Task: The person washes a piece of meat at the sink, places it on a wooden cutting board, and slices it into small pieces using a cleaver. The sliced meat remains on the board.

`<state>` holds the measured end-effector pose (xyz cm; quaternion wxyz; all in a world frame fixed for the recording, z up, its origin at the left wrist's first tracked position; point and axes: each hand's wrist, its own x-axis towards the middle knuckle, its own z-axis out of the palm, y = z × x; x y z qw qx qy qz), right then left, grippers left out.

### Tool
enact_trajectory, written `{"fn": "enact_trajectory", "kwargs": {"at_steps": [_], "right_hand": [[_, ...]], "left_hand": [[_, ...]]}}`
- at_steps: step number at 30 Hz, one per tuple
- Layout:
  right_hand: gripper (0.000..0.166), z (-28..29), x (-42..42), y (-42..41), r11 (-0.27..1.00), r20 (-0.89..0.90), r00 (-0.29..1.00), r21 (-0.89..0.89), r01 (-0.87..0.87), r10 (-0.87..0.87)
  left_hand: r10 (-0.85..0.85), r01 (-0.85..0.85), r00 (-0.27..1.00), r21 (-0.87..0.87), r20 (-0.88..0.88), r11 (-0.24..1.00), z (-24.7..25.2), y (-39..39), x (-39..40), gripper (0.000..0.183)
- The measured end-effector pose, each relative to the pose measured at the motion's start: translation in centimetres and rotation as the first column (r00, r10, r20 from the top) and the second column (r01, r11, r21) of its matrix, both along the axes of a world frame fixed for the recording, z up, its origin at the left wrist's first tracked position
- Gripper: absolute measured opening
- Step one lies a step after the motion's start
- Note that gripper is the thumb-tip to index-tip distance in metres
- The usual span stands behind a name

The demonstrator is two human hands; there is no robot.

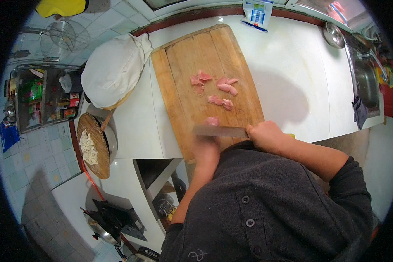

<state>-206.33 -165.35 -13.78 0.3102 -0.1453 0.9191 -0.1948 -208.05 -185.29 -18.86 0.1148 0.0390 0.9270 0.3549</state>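
A large wooden cutting board (190, 55) lies lengthwise before me. My right hand (265, 134) grips a kitchen knife (232, 131) by its handle; the blade spans the near part of the board and is blurred towards its tip. Behind the blade, on the side nearer my body, is my left hand (206, 149), blurred, its fingers partly hidden by the knife. Just beyond the blade shows a piece of raw pink meat (212, 121). Farther up the board lie three small groups of cut meat: one at left (199, 81), one at right (227, 85) and one nearer (220, 102).
A white cloth (113, 72) covers a rounded thing left of the board. Near it a wooden lid (100, 144) bears pale strips of food (88, 149). A blue-white packet (258, 14) stands at the back. To the right are a metal ladle (334, 35) and a sink (366, 85).
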Motion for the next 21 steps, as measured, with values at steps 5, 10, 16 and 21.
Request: {"fn": "enact_trajectory", "kwargs": {"at_steps": [5, 10, 16, 21], "right_hand": [[0.014, 0.7, -0.5, -0.4, 0.999, -0.006, 1.0, 0.036, -0.012, 0.012], [0.013, 1.4, -0.4, -0.2, 0.997, 0.021, 1.0, 0.072, -0.009, 0.007], [0.011, 1.0, -0.3, -0.3, 0.999, -0.056, 0.998, 0.054, -0.004, 0.007], [0.012, 0.4, -0.6, -0.7, 0.997, -0.035, 0.999, 0.075, 0.006, -0.003]], "left_hand": [[0.113, -0.133, 0.984, 0.148, 0.136, 0.98, 1.0, 0.5, -0.1, 0.022], [0.139, -0.169, 0.981, 0.242, 0.136, 0.955, -0.1, 0.5, 0.1, 0.027], [0.172, -0.225, 0.967, 0.309, 0.191, 0.924, 0.9, 0.7, -0.2, 0.03], [0.195, -0.295, 0.91, 0.242, 0.365, 0.924, 1.0, 0.7, -0.2, 0.026]]}}
